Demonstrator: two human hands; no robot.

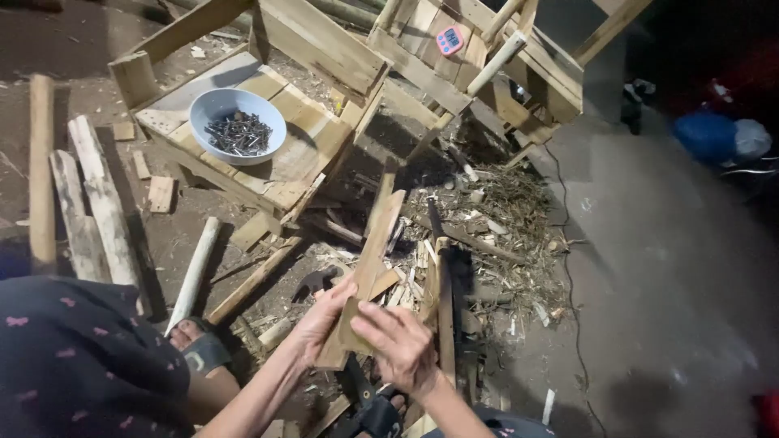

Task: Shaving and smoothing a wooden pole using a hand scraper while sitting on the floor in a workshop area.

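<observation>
Both hands (369, 332) clasped around a wooden slat's (373, 251) lower end.

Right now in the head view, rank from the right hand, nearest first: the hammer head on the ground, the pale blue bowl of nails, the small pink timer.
1. Hammer head, just left of the right hand.
2. Pale blue bowl of nails, up left on the pallet.
3. Pink timer, top centre.

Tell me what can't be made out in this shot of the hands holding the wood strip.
Head view:
- Lower end of the wood strip: covered by the left hand and right hand.
- Pieces in the grey bowl: too small to identify.
- Small red device: display too small.
- Right side: too dark.
</observation>
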